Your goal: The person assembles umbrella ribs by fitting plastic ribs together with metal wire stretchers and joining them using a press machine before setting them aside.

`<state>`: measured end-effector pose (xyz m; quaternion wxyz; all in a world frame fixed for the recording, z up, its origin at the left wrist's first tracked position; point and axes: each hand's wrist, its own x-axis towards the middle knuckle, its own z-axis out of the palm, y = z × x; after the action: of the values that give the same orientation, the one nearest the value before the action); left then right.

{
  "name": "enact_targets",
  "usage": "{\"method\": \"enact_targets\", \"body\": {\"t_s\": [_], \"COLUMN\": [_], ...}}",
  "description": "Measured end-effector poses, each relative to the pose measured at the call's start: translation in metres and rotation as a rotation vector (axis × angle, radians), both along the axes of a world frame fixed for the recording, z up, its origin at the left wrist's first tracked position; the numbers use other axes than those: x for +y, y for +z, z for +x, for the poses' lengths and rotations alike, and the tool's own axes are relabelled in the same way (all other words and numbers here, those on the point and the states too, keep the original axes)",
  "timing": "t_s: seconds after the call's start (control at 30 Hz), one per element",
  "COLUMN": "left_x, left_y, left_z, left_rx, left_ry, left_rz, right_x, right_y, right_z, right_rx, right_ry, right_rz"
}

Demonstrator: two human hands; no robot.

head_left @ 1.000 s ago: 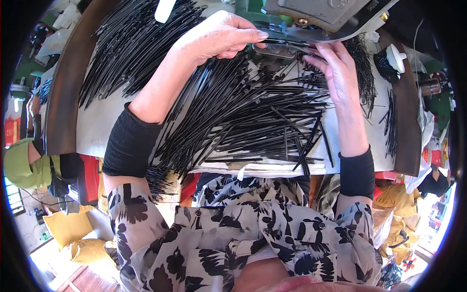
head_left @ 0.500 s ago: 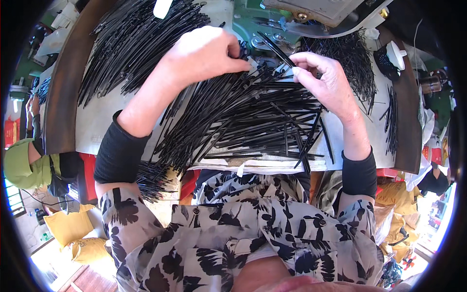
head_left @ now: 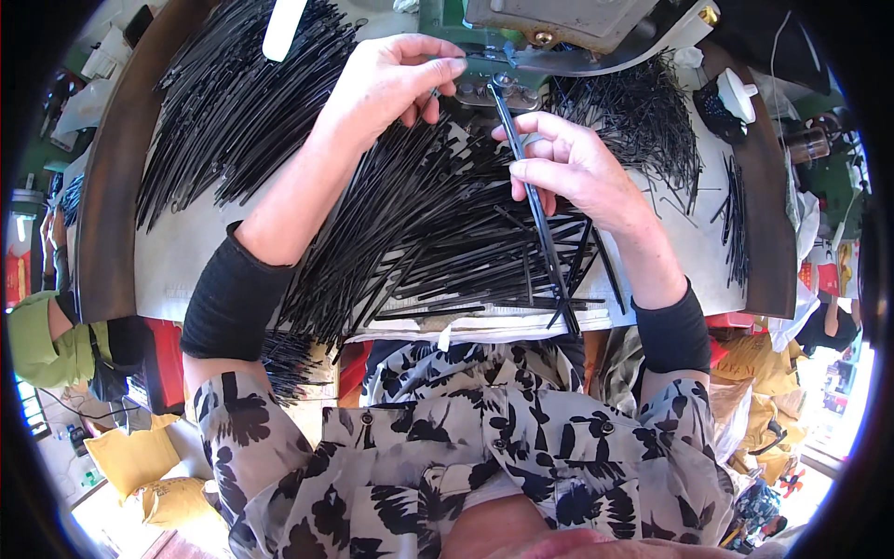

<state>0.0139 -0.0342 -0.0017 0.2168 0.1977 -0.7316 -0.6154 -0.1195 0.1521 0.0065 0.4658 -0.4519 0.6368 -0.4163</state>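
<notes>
My right hand (head_left: pixel 568 170) grips a long, slim black rod (head_left: pixel 508 127) between thumb and fingers. The rod stands nearly lengthwise, its far tip close to the machine and its near end over the pile. My left hand (head_left: pixel 402 82) is left of that tip, thumb and forefinger pinched together beside the machine's working point. Whatever sits in this pinch is too small to make out. Beneath both hands spreads a loose pile of black rods (head_left: pixel 438 238), several crossing one another near the table's front edge.
A grey-green machine (head_left: pixel 563 28) with a curved metal arm stands at the far middle. Large bundles of black rods (head_left: pixel 251 112) lie at left, thinner black pieces (head_left: pixel 643 116) at right. A white-topped dark object (head_left: pixel 736 96) is near the raised brown right edge (head_left: pixel 775 224).
My right hand has moved left and nearer, swinging the rod from a slant to almost lengthwise. My left hand has shifted slightly away from me, its fingertips closer to the machine.
</notes>
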Motion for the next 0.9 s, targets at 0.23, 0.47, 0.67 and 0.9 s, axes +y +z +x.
{"method": "enact_targets", "body": {"t_s": [0.23, 0.47, 0.67, 0.9], "left_x": [0.016, 0.027, 0.029, 0.029], "left_y": [-0.004, -0.003, -0.002, -0.001], "left_z": [-0.010, -0.008, -0.009, -0.010], "left_rx": [0.053, 0.033, 0.045, 0.066], "left_ry": [0.018, -0.060, -0.082, -0.090], "left_rz": [0.191, 0.287, 0.295, 0.276], "right_x": [0.000, 0.000, 0.000, 0.000], "right_y": [-0.004, -0.003, 0.000, -0.002], "right_z": [-0.002, -0.001, 0.000, 0.001], "right_rx": [-0.083, -0.082, -0.071, -0.105], "right_ry": [-0.053, -0.069, -0.081, -0.090], "right_rz": [-0.070, -0.060, -0.077, -0.107]}}
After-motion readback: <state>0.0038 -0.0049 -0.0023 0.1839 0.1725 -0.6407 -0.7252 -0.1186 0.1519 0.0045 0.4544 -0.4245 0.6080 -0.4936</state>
